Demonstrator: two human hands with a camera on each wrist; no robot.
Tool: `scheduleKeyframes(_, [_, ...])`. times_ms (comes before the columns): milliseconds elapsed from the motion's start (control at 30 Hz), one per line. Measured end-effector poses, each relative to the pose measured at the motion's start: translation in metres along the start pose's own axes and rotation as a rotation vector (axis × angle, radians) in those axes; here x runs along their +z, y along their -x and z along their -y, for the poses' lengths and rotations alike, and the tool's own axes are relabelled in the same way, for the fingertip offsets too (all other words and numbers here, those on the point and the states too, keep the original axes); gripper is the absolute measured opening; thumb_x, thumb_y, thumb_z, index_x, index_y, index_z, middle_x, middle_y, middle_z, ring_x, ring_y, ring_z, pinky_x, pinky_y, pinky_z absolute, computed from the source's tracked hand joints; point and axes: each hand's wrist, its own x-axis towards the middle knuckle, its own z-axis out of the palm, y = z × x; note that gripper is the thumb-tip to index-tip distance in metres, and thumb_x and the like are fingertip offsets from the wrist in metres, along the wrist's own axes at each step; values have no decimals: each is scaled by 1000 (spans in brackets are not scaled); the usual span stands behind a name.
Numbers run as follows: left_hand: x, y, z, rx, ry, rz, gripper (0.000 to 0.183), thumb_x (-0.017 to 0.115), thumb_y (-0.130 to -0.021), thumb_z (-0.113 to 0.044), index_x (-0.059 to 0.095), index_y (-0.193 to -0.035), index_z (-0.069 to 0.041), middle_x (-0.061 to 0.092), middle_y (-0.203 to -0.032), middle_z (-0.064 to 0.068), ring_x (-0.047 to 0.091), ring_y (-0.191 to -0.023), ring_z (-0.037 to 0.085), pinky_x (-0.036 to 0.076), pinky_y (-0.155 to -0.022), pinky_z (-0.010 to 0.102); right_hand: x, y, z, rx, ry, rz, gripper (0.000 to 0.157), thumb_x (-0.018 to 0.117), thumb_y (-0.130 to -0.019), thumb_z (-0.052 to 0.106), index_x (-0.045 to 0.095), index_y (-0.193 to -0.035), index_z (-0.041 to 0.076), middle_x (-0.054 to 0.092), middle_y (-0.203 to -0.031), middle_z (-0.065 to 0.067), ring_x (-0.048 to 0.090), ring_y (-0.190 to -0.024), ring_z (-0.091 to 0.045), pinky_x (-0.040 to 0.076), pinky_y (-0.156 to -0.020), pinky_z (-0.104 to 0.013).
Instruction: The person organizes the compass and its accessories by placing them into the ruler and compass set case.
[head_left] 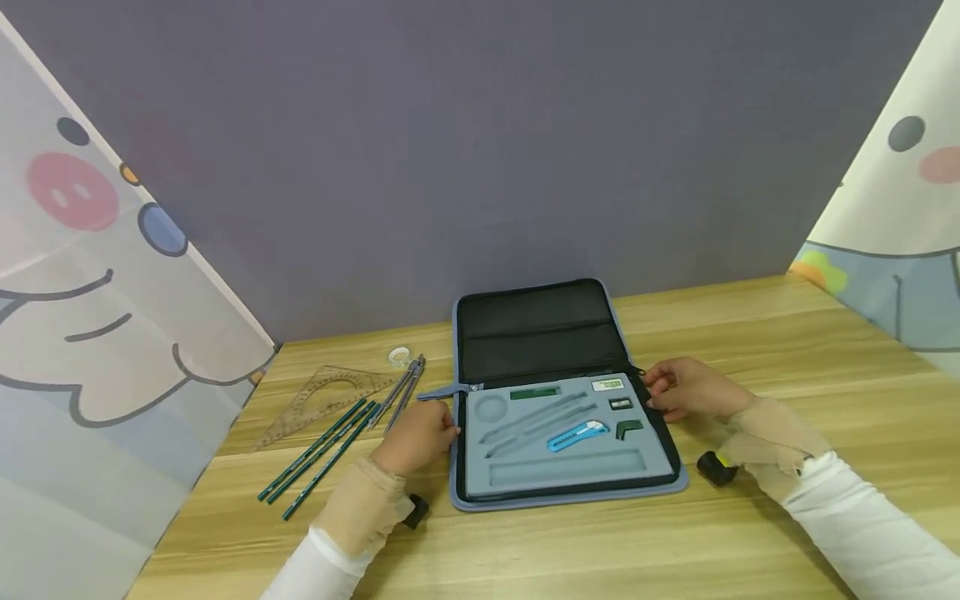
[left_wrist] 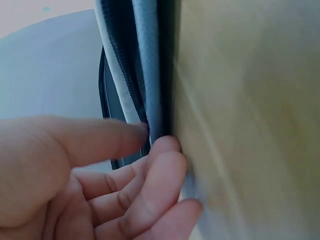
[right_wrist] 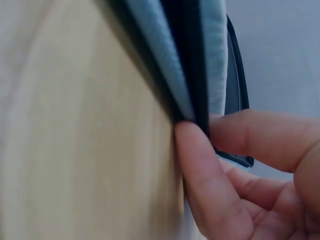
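Head — left grip (head_left: 420,434), case (head_left: 537,332) between, right grip (head_left: 693,388)

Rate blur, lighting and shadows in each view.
Head: fairly even lighting, zippered stationery case and green pencils distinct, soft shadow beneath the right sleeve; left wrist: wooden tabletop blurred, left hand clearer; right wrist: tabletop likewise blurred, right hand clearer.

I'm in a screened-off booth: wood-grain surface (head_left: 555,554) under the zip case (head_left: 536,310), grey panel (head_left: 480,150) behind it, cartoon-printed sheets (head_left: 45,467) either side.
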Motion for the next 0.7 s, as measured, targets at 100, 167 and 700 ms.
scheduleKeyframes(100, [-4,0,2,-43,10,1,20,66,-87,-11,62,-68,-7,52,-56,-1,41,-45,10,35,-46,25,2,1,2,-1,-4,-12,36,58,-83,-2,45,-112,-19,51,-85,-8,58,-71,-13,54,-60,-28])
scheduleKeyframes(167, [-9,0,3,-75,18,-1,17,65,-88,-13,64,-72,-7,52,-58,0,40,-46,11,35,-46,26,2,1,3,3,-6,-22,35,58,-82,-3,46,-111,-18,50,-84,-7,57,-70,-13,54,-59,-28])
scheduleKeyframes(700, [-69,-8,26,-157,-44,16,13,57,-93,-11,62,-90,0,63,-70,9,51,-49,15,44,-51,30,0,-2,-4,9,20,-19,35,58,-82,-3,45,-110,-20,51,-87,-11,56,-71,-16,55,-61,-30])
